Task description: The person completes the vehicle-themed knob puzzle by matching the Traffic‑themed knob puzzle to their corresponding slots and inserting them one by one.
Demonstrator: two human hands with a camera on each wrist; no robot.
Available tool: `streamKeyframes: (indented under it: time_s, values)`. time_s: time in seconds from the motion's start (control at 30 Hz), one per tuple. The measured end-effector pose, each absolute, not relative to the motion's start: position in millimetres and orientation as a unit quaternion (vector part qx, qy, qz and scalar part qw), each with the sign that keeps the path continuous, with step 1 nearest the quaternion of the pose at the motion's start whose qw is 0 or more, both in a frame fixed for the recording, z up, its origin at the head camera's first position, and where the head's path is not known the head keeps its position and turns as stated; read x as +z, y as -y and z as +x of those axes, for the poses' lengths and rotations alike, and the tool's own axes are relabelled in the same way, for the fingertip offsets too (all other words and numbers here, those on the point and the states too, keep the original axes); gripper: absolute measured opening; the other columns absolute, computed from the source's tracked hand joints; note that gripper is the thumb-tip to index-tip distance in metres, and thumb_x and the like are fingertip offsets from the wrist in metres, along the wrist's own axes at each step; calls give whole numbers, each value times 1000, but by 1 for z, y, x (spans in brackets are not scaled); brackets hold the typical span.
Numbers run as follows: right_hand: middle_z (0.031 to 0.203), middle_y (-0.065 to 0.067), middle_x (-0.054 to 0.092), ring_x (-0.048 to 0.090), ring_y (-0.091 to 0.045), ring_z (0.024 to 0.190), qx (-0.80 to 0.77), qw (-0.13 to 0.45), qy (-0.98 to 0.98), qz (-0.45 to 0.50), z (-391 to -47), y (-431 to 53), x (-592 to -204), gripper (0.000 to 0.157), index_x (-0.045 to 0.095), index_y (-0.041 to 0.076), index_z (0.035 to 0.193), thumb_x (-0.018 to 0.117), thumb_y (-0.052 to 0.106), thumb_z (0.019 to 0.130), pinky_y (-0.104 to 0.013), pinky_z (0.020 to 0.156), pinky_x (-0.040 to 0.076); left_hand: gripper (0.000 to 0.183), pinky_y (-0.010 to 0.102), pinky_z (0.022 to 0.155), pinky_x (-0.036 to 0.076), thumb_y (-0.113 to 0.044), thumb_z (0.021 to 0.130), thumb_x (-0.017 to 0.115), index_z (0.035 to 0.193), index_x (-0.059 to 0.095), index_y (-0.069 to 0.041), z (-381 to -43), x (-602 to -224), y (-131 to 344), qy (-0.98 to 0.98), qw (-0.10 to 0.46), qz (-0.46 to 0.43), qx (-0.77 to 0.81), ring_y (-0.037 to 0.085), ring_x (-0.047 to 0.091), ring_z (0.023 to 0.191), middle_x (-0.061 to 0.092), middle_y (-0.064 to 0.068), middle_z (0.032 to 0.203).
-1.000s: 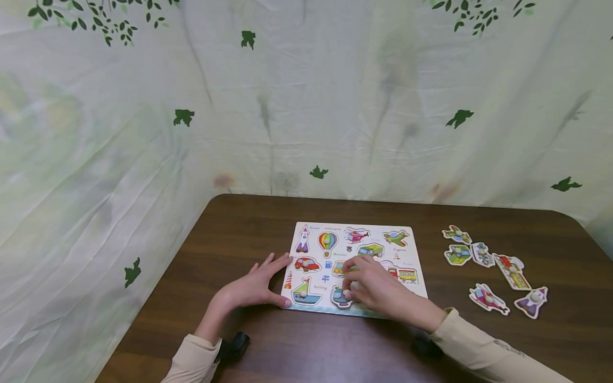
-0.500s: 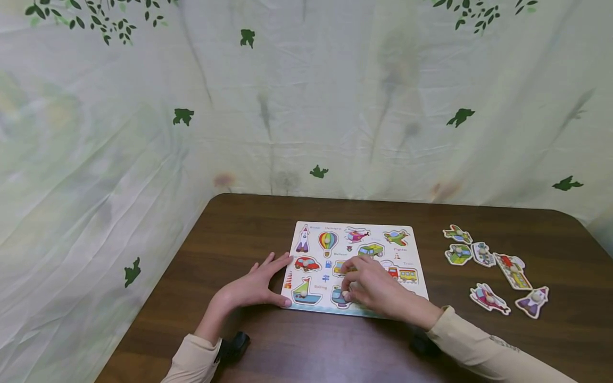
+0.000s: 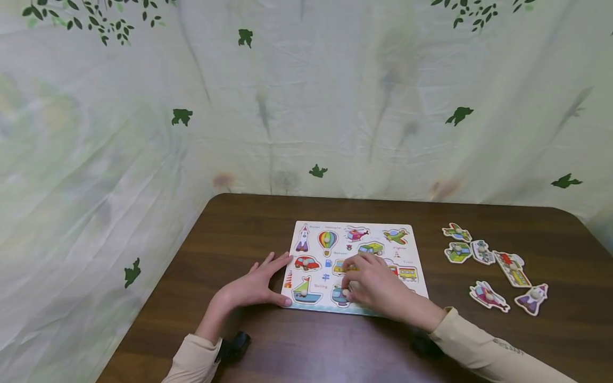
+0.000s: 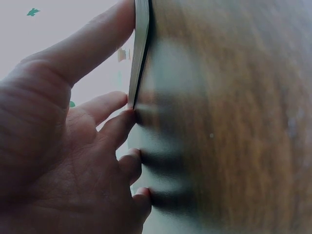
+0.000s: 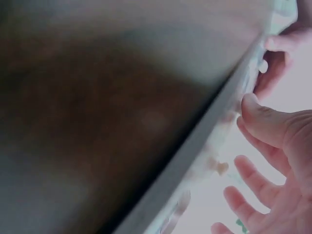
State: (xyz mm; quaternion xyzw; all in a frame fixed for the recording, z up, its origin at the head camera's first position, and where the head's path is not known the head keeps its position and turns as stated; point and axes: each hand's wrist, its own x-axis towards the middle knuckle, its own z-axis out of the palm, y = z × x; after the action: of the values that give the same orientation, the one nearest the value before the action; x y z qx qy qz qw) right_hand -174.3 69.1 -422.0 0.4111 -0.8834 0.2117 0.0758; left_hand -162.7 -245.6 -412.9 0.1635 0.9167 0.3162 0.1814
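A white wooden peg puzzle board [image 3: 313,226] printed with vehicles lies flat on the table. My left hand [image 3: 256,284] rests at its left edge, fingers spread, with the thumb on the lower left corner. In the left wrist view the fingertips [image 4: 127,113] touch the board's edge and the table. My right hand [image 3: 378,284] reaches over the board's lower middle, where thumb and index finger pinch the knob of a blue puzzle piece [image 3: 338,296]. That piece is partly hidden by the hand. In the right wrist view, the thumb [image 5: 263,117] is at the board's surface and the other fingers are loose.
Several loose knobbed pieces lie right of the board, among them a pink helicopter [image 3: 488,297], a purple rocket [image 3: 531,299] and a long red-yellow piece [image 3: 511,268]. A sailboat piece [image 3: 305,291] sits in the board's lower left. A printed curtain [image 3: 345,106] hangs behind the table [image 3: 249,218].
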Motion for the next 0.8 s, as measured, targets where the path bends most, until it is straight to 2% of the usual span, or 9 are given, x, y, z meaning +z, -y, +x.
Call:
streamKeyframes:
  time_s: [0.47, 0.8]
  values:
    - [121, -8, 62, 51, -31, 116, 269, 92, 901, 329, -182, -117, -400, 20, 73, 16, 95, 84, 12, 78, -55, 95, 40, 99, 60, 115, 0, -41, 75, 84, 155, 31, -12, -161, -412, 247, -919, 174, 167, 313, 35, 3, 149, 23, 8, 161]
    - [116, -15, 62, 52, -35, 108, 297, 156, 897, 287, -183, -170, -392, 23, 72, 10, 91, 82, -2, 75, -52, 86, 40, 99, 61, 114, 0, -39, 75, 84, 154, 32, -11, -161, -411, 246, -918, 176, 164, 317, 36, 3, 149, 23, 8, 161]
